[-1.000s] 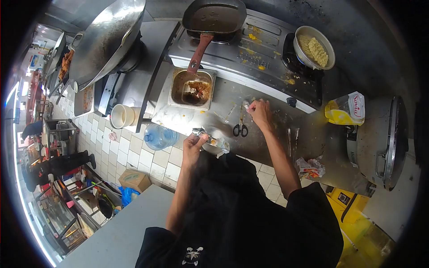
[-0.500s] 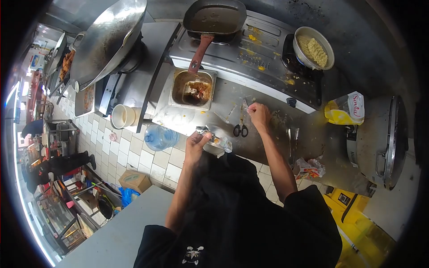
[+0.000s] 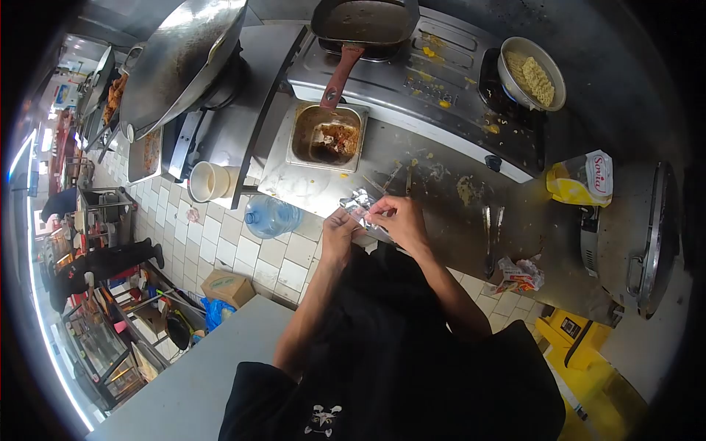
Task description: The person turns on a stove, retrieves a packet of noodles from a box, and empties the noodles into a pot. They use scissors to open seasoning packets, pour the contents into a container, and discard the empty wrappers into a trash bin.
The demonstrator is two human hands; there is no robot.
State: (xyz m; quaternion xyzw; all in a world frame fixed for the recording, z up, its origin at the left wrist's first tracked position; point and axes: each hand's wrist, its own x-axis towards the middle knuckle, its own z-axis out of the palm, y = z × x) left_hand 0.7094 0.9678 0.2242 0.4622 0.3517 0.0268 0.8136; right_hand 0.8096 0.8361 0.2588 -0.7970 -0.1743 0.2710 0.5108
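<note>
Left hand and right hand both pinch a small crinkled silver foil sachet above the steel tabletop, near the square sauce tin.

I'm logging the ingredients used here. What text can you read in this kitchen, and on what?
"Sovia": on the yellow and white pouch.
Foil sachet between left hand and right hand: print too small to read.
Crumpled wrapper and cardboard box: print blurred, unreadable.
</note>
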